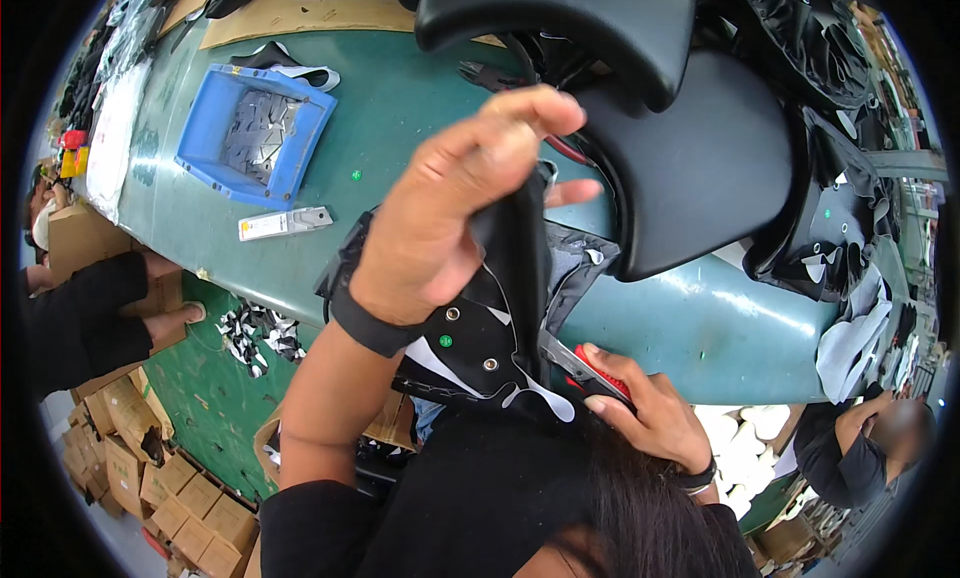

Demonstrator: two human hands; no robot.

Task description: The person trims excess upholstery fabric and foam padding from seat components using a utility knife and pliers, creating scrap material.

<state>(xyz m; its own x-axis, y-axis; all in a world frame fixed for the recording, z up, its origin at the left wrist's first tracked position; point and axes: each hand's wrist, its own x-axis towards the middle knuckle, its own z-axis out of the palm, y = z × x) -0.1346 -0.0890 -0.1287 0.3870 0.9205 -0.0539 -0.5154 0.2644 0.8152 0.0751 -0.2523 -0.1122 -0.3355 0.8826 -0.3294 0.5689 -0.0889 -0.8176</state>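
With the black cover point(475, 340) lying at the table's point(385, 78) near edge, our right hand point(658, 415) grips a red-handled tool point(600, 373) just beside it, and we cannot tell whether our left hand point(440, 198) holds the cover.

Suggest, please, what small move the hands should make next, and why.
Perhaps steady the black material with the left hand before moving the red-handled tool, since the right hand holds it with its metal end close beside the raised fold.

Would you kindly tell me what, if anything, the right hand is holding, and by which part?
The right hand holds a red-and-silver hand tool by its red grip, the silver end pointing toward the black material.
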